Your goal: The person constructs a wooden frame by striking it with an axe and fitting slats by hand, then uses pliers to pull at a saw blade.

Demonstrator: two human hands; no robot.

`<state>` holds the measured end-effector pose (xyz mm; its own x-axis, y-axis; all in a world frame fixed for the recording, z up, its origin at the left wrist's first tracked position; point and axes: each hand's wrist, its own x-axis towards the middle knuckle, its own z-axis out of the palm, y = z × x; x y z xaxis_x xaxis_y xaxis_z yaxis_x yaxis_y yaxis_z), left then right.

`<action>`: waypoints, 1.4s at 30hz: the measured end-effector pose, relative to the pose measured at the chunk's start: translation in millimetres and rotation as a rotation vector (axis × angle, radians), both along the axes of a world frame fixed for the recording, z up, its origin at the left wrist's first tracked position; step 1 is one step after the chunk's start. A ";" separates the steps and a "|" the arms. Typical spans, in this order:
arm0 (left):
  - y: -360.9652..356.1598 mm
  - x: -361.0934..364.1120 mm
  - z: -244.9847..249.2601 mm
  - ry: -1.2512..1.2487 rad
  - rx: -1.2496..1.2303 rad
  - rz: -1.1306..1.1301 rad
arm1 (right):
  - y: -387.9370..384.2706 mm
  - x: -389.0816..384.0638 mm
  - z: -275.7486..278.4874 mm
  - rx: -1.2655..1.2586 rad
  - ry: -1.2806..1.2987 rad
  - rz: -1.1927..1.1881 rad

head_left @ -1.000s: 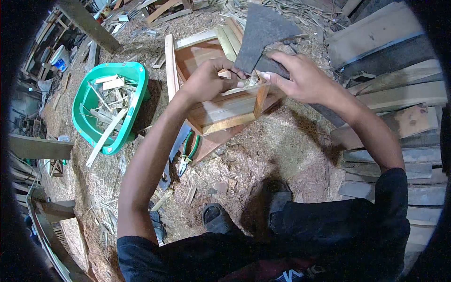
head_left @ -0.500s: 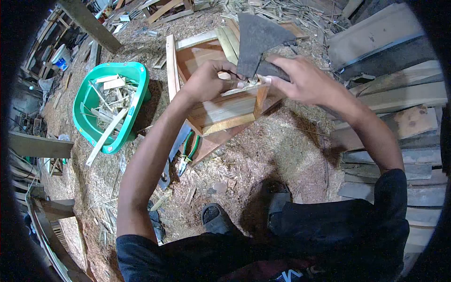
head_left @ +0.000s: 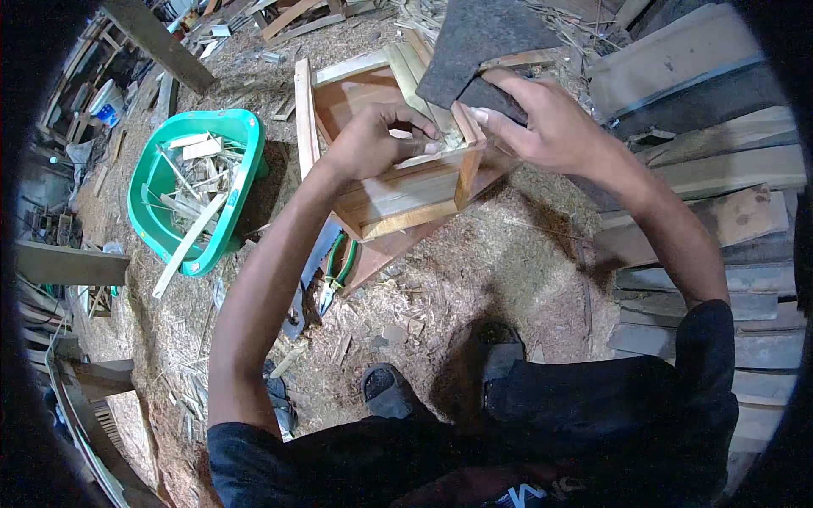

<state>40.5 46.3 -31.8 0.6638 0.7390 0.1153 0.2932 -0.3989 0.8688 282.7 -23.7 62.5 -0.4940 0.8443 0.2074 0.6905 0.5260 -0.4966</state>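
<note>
A broad, dark metal hatchet (head_left: 483,46) is in my right hand (head_left: 550,127), whose fingers wrap round it near the base of the blade. The blade points up and away, over the far side of a wooden frame (head_left: 406,216). My left hand (head_left: 381,144) is at the frame's top rail, thumb and fingertips pinched close together. Whatever is between those fingertips is too small to make out. The frame is a box-like piece of pale and reddish wood, tilted on the floor, with an upright corner post (head_left: 466,178) beside my right hand.
On the left stands a green plastic tub (head_left: 250,182) full of wood scraps. Pliers with green handles (head_left: 337,275) and a saw (head_left: 318,258) lie by the frame. Stacked planks (head_left: 711,229) line the right side. Shavings cover the floor around my sandals (head_left: 394,394).
The hatchet has lifted up and to the right, away from the top rail, and its blade has turned. My left hand stays by the rail with slightly shifted fingers.
</note>
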 end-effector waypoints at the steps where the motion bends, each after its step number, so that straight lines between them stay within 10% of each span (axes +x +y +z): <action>1: 0.1 0.4 1.3 -0.011 0.003 -0.006 | -1.9 0.1 -6.1 0.148 0.001 0.020; 26: -0.5 -0.8 4.3 0.033 -0.022 0.015 | -9.2 4.3 -38.9 0.312 -0.216 0.005; 30: 2.4 -0.8 1.2 0.027 -0.008 0.014 | -6.1 -0.8 -14.6 -0.076 -0.148 -0.077; 42: -1.2 0.6 1.5 -0.036 -0.060 0.008 | -3.2 2.4 -30.9 0.193 0.010 0.041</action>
<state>41.1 45.1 -30.3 0.6541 0.7504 0.0949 0.2639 -0.3440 0.9011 285.1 -26.9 31.6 -0.5248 0.7675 0.3682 0.6619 0.6399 -0.3904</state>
